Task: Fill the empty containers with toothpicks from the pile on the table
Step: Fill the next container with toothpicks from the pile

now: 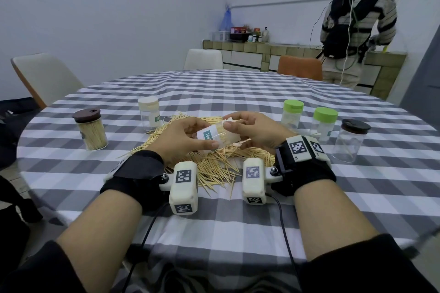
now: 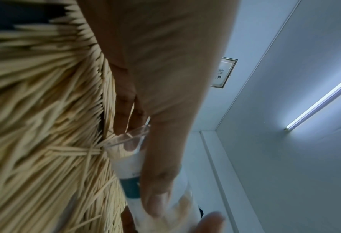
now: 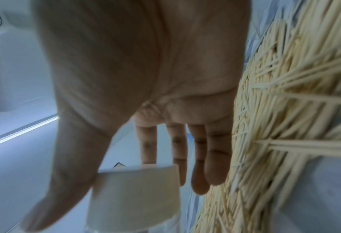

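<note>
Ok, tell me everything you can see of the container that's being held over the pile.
The held container is a clear plastic cylinder with a white label bearing a teal strip. It lies tilted on its side above the toothpick pile, with toothpicks visible inside. The left hand grips its body; the right hand holds its cream cap end. Whether the cap is fully seated cannot be told.

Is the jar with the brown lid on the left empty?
No, the brown-lidded jar is packed with toothpicks.
</note>
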